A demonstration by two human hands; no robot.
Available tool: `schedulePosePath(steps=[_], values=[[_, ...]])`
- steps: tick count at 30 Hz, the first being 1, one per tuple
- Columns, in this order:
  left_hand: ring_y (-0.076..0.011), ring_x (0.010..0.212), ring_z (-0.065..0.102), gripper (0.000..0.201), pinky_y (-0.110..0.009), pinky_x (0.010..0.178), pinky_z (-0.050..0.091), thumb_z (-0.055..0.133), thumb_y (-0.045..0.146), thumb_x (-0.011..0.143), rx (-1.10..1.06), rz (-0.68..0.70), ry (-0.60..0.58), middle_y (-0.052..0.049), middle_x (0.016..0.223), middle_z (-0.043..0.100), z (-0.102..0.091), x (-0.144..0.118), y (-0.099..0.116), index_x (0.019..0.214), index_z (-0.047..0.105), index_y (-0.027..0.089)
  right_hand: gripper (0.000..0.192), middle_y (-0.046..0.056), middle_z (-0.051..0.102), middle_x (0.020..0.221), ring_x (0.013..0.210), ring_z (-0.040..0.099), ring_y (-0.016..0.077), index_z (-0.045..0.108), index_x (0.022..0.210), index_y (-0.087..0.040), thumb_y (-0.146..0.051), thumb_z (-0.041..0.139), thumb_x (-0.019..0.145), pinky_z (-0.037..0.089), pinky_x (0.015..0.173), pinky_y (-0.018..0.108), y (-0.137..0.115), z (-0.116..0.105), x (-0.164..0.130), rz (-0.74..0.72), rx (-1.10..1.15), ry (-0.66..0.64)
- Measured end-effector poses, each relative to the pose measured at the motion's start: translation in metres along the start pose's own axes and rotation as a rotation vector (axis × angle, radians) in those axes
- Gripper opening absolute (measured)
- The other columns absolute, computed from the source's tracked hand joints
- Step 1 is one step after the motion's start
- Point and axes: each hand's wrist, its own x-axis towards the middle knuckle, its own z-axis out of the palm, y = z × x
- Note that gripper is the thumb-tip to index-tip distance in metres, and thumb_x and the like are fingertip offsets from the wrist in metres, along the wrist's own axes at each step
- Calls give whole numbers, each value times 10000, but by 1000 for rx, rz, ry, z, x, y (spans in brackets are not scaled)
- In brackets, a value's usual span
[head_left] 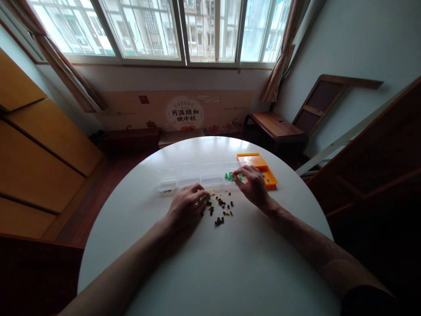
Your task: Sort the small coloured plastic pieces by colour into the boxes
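My left hand point(187, 202) rests low over the table at the left edge of a scatter of small bricks. Its fingers are bent and apart, with small green bricks point(204, 199) at the fingertips. Dark brown bricks point(219, 221) and a few yellow ones point(226, 213) lie to its right. Above the right end of a clear compartment box point(212, 180) is my right hand point(252, 185). Its thumb and forefinger meet in a pinch; whatever is between them is too small to make out. Green bricks point(229, 176) lie in the compartment under those fingertips.
An orange tray point(272, 177) with a few small blue pieces stands behind my right hand. All of this is on a round white table point(184, 272). Beyond it are a wooden chair point(276, 125), wooden cabinets point(42, 153) and a window.
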Motion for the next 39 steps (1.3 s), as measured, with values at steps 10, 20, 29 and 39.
schedulePosePath(steps=[10, 20, 29, 39], values=[[-203, 887, 697, 144, -346, 849, 541, 713, 195, 947, -47, -52, -2, -46, 1073, 746, -4, 1, 1, 1046, 795, 258, 107, 49, 790, 1009, 968, 692, 251, 764, 949, -255, -286, 715, 1039, 527, 941, 417, -21, 2, -3, -174, 155, -190], [-192, 883, 694, 91, -338, 850, 553, 716, 239, 961, -96, -67, -30, -49, 1058, 726, -4, 2, 2, 1002, 797, 249, 162, 18, 793, 1043, 986, 717, 231, 801, 1064, -302, -361, 880, 935, 529, 984, 407, -44, 10, -13, -313, 236, -433], [-191, 889, 697, 76, -315, 824, 539, 695, 224, 992, -110, -58, -25, -46, 1048, 723, -2, 2, -1, 1002, 769, 240, 30, 18, 805, 1067, 987, 715, 222, 801, 1032, -291, -288, 798, 1002, 530, 992, 411, -39, 14, -12, -330, 238, -403], [-151, 793, 684, 119, -302, 802, 522, 583, 229, 1095, -142, -63, 35, -59, 1109, 754, -1, -3, -3, 1061, 695, 205, 54, 40, 812, 964, 955, 712, 272, 801, 998, -262, -280, 755, 1020, 563, 930, 450, -3, 2, 1, 47, 179, 31]])
